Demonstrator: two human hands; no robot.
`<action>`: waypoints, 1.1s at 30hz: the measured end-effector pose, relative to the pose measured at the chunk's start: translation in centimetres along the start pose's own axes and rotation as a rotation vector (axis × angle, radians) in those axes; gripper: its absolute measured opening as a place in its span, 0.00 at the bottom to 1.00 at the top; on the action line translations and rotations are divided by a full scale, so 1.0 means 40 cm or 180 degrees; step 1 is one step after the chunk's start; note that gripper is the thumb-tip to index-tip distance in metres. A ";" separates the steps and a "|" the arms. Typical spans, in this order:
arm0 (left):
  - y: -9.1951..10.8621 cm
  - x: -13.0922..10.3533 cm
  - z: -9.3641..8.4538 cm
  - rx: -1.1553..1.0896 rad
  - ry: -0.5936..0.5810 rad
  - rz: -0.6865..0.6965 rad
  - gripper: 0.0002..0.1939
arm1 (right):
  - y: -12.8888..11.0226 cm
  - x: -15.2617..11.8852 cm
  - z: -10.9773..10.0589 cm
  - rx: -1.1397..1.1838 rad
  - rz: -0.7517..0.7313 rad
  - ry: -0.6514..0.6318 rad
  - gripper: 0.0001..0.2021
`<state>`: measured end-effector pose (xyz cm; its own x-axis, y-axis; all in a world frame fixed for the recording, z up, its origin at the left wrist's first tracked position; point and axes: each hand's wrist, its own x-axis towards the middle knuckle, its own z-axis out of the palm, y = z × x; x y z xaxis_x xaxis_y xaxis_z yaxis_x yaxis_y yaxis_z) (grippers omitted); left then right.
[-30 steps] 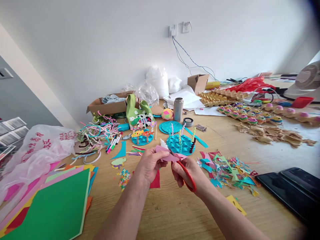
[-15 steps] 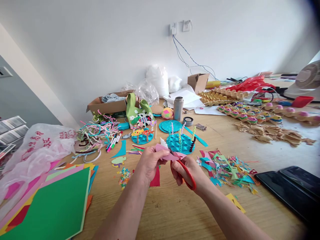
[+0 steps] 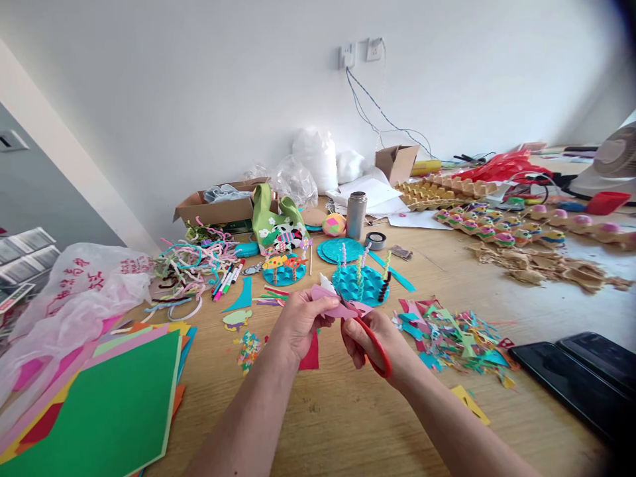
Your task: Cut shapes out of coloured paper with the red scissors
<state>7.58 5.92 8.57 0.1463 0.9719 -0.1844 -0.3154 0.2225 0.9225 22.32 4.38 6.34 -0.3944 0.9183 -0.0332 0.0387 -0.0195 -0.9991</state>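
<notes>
My left hand (image 3: 302, 322) pinches a piece of pink paper (image 3: 325, 307) between thumb and fingers. Red-handled scissors (image 3: 378, 351) are in my right hand (image 3: 370, 339), with their blades at the pink paper. Just beyond my hands stands a blue bumpy base (image 3: 354, 285) with twisted pipe cleaners upright on it. A red paper piece (image 3: 310, 354) lies on the table beneath my hands, partly hidden by my left wrist.
Coloured sheets (image 3: 109, 391) are stacked at the left. Paper scraps (image 3: 462, 338) lie to the right, beside two dark phones (image 3: 556, 377). A metal bottle (image 3: 356, 215) and a tape roll (image 3: 375, 240) stand behind the blue base. Painted egg cartons (image 3: 497, 225) are at the back right.
The view has shifted very slightly, so the background sits a little further right. My hands still hold the pink paper and scissors in nearly the same place.
</notes>
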 end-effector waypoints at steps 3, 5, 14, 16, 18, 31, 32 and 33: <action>-0.002 0.001 -0.001 -0.0049 0.0004 -0.0004 0.10 | 0.001 0.000 0.003 0.0093 -0.0023 -0.0022 0.28; -0.002 0.002 -0.001 -0.0056 -0.0006 -0.0020 0.10 | -0.001 -0.001 0.005 0.0130 -0.0010 -0.0004 0.28; 0.003 -0.001 0.001 -0.0010 -0.0047 -0.0003 0.10 | -0.030 -0.003 0.009 0.0135 0.0023 -0.0004 0.27; 0.004 -0.001 0.001 0.0000 -0.0041 -0.0001 0.10 | -0.035 -0.004 0.009 0.0097 0.0025 -0.0015 0.27; 0.005 -0.001 0.002 0.0015 -0.0050 0.0007 0.11 | -0.036 -0.005 0.009 0.0066 0.0012 -0.0020 0.28; -0.003 0.003 -0.009 0.0073 -0.0078 0.0084 0.09 | -0.014 -0.006 0.004 0.0028 0.0037 -0.0001 0.29; -0.001 0.002 -0.007 0.0059 -0.0083 0.0061 0.10 | -0.013 -0.005 0.004 0.0028 0.0037 0.0005 0.29; 0.001 0.000 -0.005 0.0041 -0.0087 0.0029 0.10 | -0.012 -0.005 0.004 0.0024 0.0039 0.0010 0.29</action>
<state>7.39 5.93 8.53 0.1690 0.9714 -0.1669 -0.3048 0.2126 0.9284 22.24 4.16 6.83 -0.3910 0.9193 -0.0453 0.0367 -0.0336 -0.9988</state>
